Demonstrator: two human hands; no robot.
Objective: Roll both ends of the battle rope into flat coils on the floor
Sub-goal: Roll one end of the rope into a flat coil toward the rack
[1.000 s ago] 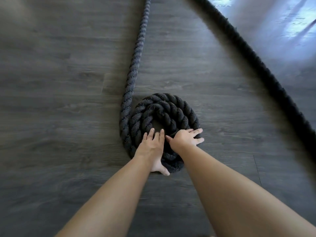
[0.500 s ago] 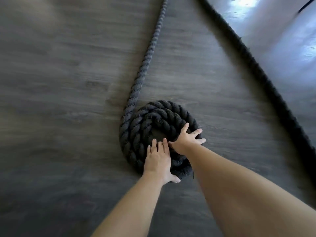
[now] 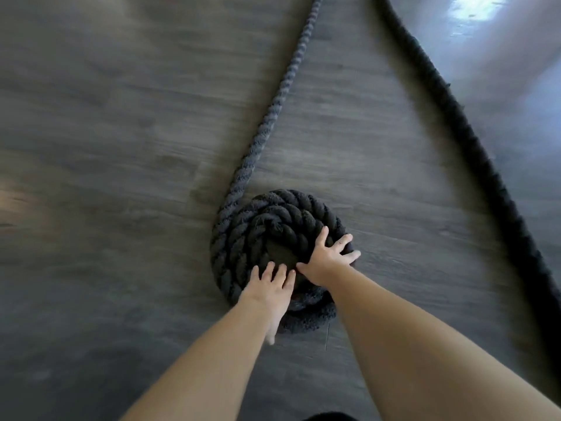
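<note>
A thick dark battle rope lies on the floor. One end is wound into a flat coil [image 3: 264, 226] of about three turns at the centre of the view. Its free length [image 3: 279, 98] runs away from the coil's left side toward the top. My left hand [image 3: 270, 287] rests flat on the coil's near part, fingers spread. My right hand [image 3: 326, 256] presses flat on the coil's right side, fingers splayed over the outer turns. The rope's other length [image 3: 473, 141] stretches uncoiled along the right, from the top to the right edge.
Grey wood-plank floor [image 3: 106, 147] surrounds the coil on all sides. A bright patch of reflected light [image 3: 473, 10] shows at the top right. A dark shape [image 3: 331, 417] sits at the bottom edge between my arms.
The coil has turned and gained rope on its left side. My right hand has slid farther over the right of the coil; my left hand stays on the near part.
</note>
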